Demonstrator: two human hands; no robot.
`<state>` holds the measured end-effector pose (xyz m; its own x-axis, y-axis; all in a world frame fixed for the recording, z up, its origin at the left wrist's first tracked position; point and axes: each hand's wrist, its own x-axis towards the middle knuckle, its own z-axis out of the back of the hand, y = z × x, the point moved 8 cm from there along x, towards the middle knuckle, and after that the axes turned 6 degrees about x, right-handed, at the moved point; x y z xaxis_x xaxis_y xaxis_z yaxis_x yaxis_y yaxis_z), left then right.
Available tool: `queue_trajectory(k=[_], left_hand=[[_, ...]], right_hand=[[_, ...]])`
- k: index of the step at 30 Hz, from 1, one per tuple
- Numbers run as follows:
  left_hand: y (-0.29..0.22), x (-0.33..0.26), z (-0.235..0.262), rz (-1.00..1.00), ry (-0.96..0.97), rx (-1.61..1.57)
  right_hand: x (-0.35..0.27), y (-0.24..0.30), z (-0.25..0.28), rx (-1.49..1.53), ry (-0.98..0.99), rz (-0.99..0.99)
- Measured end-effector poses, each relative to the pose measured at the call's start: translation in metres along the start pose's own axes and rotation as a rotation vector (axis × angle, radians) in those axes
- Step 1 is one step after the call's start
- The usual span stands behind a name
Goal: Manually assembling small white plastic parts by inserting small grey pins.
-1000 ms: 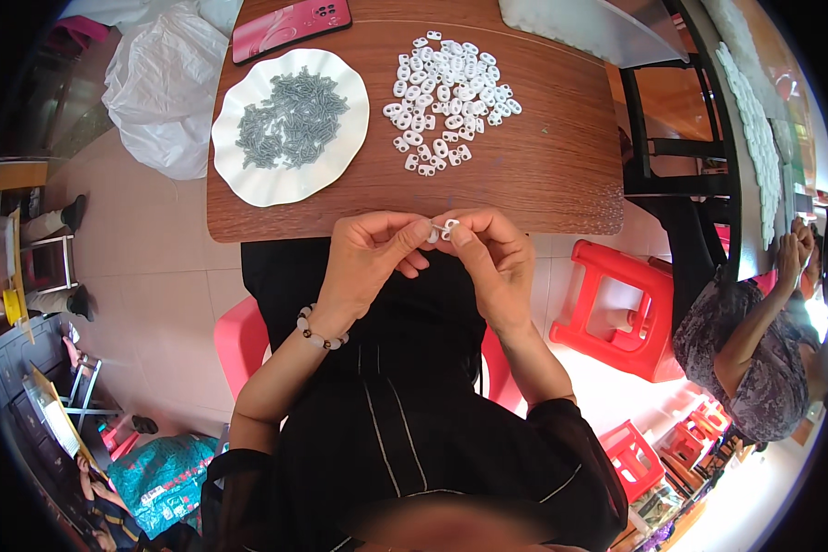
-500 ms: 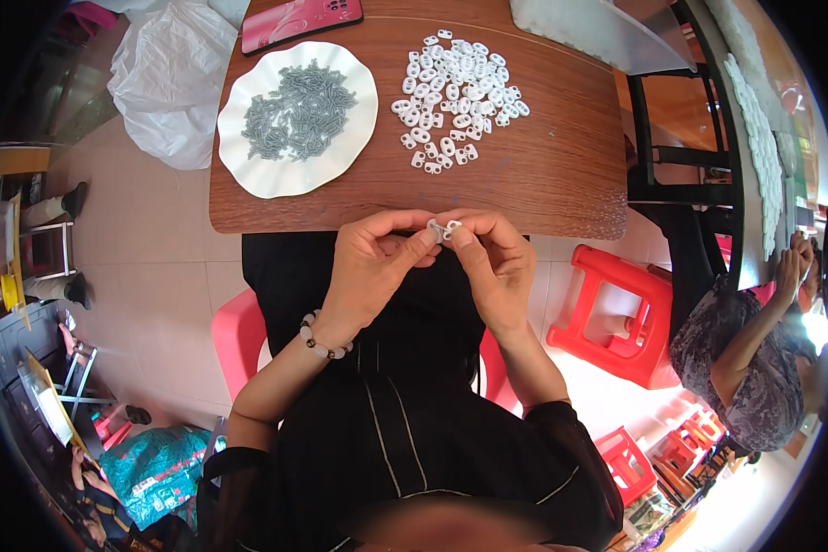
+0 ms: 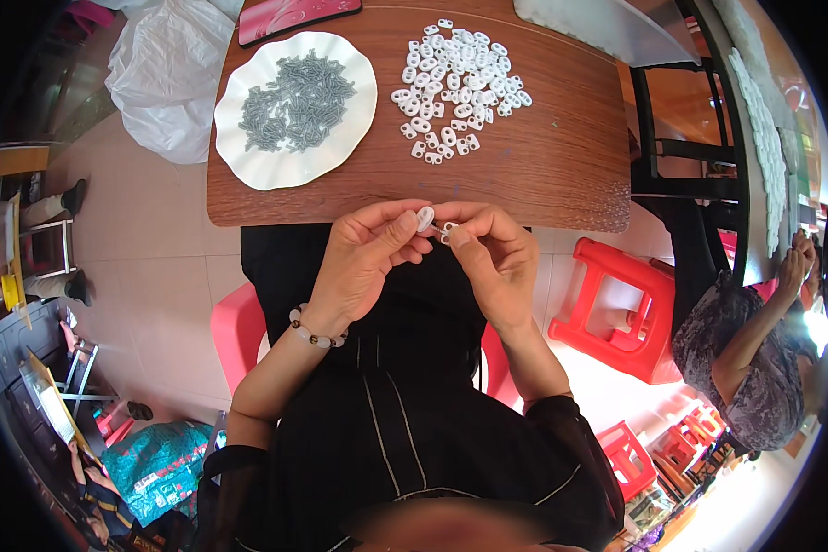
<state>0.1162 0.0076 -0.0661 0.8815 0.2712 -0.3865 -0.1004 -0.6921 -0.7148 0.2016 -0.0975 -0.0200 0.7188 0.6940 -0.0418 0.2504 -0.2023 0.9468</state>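
Head view: a person sat at a round wooden tabletop (image 3: 543, 175), hands raised over a black lap.
Left hand (image 3: 363, 262): grip closed, thumb and forefinger pinching a small white plastic piece (image 3: 425, 218).
Right hand (image 3: 497, 262): grip closed on a second small white piece (image 3: 448, 228), touching the first, just below the tabletop's near edge.
Tabletop: white plate (image 3: 248, 156) of grey screws (image 3: 294, 99); beside it, a heap of white pieces (image 3: 458, 87).

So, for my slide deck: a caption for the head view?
Both hands, left hand and right hand, pinch small white plastic clips before a brown wooden table.
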Motion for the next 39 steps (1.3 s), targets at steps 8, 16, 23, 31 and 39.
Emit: queue_trajectory(k=[8,16,23,31,39], left_hand=[[0.003,-0.001,0.004,-0.003,-0.030,-0.005],[0.006,-0.001,0.005,0.048,-0.036,-0.033],[0.010,0.000,0.007,0.075,-0.038,-0.065],[0.004,0.000,0.005,0.010,-0.044,-0.018],[-0.001,-0.002,0.004,-0.026,-0.065,0.048]], right_hand=[[-0.001,0.001,-0.002,0.071,-0.008,-0.003],[-0.001,0.000,-0.001,0.079,-0.018,0.002],[-0.002,-0.003,0.000,0.058,-0.019,-0.024],[-0.002,-0.004,0.000,0.025,-0.022,-0.020],[-0.001,-0.005,0.000,0.018,-0.032,-0.027]])
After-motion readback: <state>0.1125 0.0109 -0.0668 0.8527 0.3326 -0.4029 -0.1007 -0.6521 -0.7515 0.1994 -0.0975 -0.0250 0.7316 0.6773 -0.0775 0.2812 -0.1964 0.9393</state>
